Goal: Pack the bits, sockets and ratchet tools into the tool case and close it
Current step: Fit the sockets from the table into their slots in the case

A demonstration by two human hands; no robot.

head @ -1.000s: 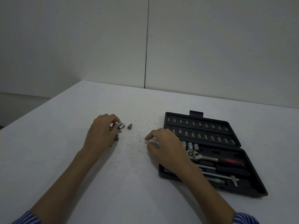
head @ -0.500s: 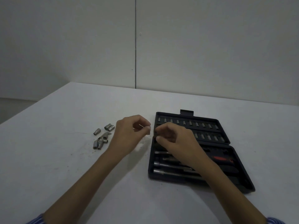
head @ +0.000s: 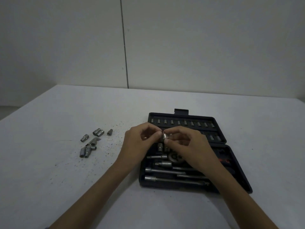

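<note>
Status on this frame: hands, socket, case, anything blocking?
Right hand pinches a small socket over the open tool case; left hand curled beside it, contact unclear. Loose sockets wait on the table. Nothing blocking.

Tool case [head: 221, 129] is black all over, lid and base, matte. Bits [head: 185, 123] in the lid row are pale silver-grey. Socket [head: 165, 136] pinched at the fingers [head: 167, 141] is bright silver, shiniest thing here. Extension bars [head: 166, 171] in the base are dull steel grey. Ratchet handle [head: 224, 160] shows a bit of red. Loose sockets [head: 98, 132] on the bench [head: 49, 162] are grey metal, darker at the ends. Bench is plain white-grey, peppered with small dark brown specks between the loose sockets and the case. Wall [head: 198, 47] is off-white with one thin dark vertical seam.
</note>
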